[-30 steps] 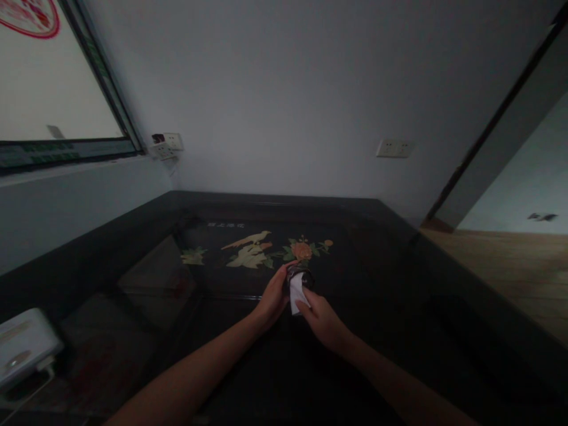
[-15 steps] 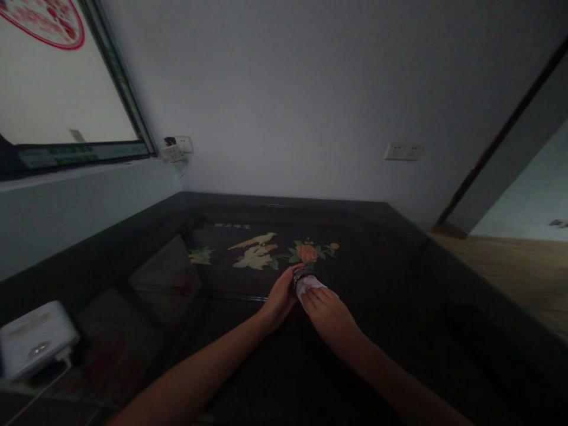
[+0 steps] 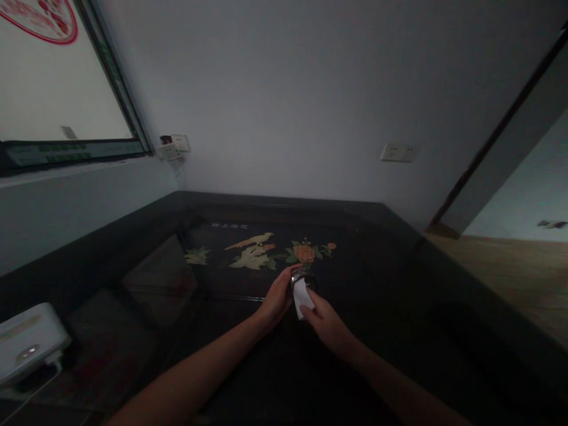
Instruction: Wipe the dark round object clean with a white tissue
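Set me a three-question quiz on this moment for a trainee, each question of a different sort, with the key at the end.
1. True or false: the left hand grips the small shiny object.
2. Multiple choice: what does the right hand press against that object? A) a white wipe B) a screwdriver C) a red sponge
3. Fill the gap: the painted design on the dark table shows a pale ____ beside an orange flower.

Key: 1 true; 2 A; 3 bird.
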The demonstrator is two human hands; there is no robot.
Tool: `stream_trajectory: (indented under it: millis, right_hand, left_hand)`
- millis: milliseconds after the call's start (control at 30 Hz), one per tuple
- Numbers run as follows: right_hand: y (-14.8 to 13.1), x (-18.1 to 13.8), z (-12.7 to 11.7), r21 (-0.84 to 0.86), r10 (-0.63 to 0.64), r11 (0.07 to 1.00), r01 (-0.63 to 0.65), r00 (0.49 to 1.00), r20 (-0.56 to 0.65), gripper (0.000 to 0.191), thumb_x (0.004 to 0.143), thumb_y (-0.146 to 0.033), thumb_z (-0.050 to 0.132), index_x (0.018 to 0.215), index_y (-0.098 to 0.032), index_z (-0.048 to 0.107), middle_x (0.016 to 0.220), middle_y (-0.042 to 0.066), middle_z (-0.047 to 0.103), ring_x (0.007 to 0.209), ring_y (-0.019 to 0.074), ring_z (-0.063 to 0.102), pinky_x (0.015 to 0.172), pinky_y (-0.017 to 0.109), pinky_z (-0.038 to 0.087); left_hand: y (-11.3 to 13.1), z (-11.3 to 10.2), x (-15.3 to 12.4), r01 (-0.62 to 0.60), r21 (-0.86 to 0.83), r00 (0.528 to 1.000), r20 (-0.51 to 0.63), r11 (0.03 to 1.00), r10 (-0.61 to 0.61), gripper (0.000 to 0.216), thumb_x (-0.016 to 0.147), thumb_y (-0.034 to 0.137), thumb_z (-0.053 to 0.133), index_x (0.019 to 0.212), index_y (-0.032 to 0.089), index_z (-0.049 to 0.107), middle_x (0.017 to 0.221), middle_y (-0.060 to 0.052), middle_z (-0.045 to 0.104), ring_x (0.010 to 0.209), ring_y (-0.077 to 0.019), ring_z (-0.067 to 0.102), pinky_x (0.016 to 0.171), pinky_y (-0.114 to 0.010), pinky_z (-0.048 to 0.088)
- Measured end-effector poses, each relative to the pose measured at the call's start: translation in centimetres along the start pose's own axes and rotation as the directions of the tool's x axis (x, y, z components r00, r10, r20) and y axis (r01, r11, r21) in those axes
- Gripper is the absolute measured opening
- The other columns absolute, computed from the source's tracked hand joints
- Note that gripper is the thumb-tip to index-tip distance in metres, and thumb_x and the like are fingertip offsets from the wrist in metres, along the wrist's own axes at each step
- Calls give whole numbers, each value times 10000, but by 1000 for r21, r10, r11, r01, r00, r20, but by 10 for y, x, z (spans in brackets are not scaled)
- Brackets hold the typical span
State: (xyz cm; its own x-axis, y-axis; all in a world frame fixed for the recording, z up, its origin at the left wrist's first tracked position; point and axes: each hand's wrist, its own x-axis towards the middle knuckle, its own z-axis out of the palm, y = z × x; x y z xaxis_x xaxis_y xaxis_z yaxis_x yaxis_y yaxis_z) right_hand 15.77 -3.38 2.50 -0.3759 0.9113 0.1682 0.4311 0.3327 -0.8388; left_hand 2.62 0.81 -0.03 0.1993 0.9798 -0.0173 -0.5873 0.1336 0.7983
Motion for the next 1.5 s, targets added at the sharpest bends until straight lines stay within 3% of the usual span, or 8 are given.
stream_trajectory:
  millis: [167, 333, 467, 667, 967, 1133, 1300, 1500]
  right_hand:
    - [-1, 3, -2, 267, 52, 962, -51, 999, 6, 350, 840, -202, 445, 1166, -122, 545, 913, 67, 662, 826, 199, 601, 810, 345, 487]
    - [3, 1, -7, -209, -120, 967, 144, 985, 123, 287, 865, -143, 394, 1083, -81, 569, 1030, 154, 648, 953, 231, 605, 866, 373, 476]
    - [9, 2, -9, -600, -324, 686, 411, 911, 254, 413, 840, -31, 366, 1217, -84, 528, 1136, 166, 639, 1057, 242, 593, 921, 398, 469]
    - [23, 3, -4, -807, -372, 429, 406, 893, 252, 369, 814, -12, 460, 1158, -3, 592, 1125, 230, 647, 1049, 300, 613, 948, 436, 463]
    - [7, 0, -7, -615, -228, 734, 287, 958, 174, 419, 806, -2, 392, 1162, -90, 595, 1111, 144, 667, 1028, 242, 610, 919, 387, 456]
    - [0, 2, -8, -163, -43, 985, 53, 997, 60, 290, 842, -126, 409, 1015, -134, 642, 934, 95, 688, 863, 211, 623, 796, 329, 475]
    - [7, 6, -5, 360, 100, 928, -98, 995, 11, 328, 814, -219, 477, 1103, -132, 606, 850, 46, 676, 780, 194, 613, 710, 302, 490]
    - [7, 2, -6, -137, -76, 987, 83, 996, 56, 278, 867, -165, 393, 1024, -102, 614, 910, 112, 674, 842, 219, 626, 772, 342, 496]
  left_hand:
    - [0, 4, 1, -24, -7, 1000, -18, 1000, 24, 392, 802, 428, 607, 1090, 163, 630, 1063, -86, 668, 928, -201, 603, 869, -312, 429]
    - [2, 4, -1, 9, -5, 1000, -22, 1000, -9, 370, 827, 409, 580, 1108, 172, 620, 1060, -82, 667, 948, -204, 604, 866, -313, 435]
    - [3, 3, -4, 13, 18, 1000, 6, 1000, -13, 381, 834, 423, 572, 1118, 174, 622, 1068, -88, 666, 968, -210, 603, 876, -320, 432]
    - [1, 1, -2, 24, 31, 999, 30, 999, -25, 407, 817, 432, 597, 1124, 166, 626, 1049, -97, 676, 935, -207, 612, 848, -311, 430]
    - [1, 0, -1, 35, 17, 998, 52, 999, -36, 423, 817, 442, 596, 1131, 159, 621, 1052, -103, 680, 956, -218, 615, 880, -332, 424]
    - [2, 1, -2, 28, 9, 999, 40, 1000, -29, 409, 822, 432, 593, 1135, 169, 620, 1079, -96, 669, 961, -213, 609, 868, -319, 429]
    - [0, 0, 0, 14, -4, 1000, 27, 1000, -14, 413, 823, 431, 592, 1138, 165, 617, 1072, -95, 667, 941, -205, 605, 857, -314, 434]
    - [1, 2, -1, 17, -25, 1000, 10, 1000, -17, 385, 827, 420, 586, 1112, 165, 630, 1074, -90, 665, 944, -202, 604, 875, -316, 429]
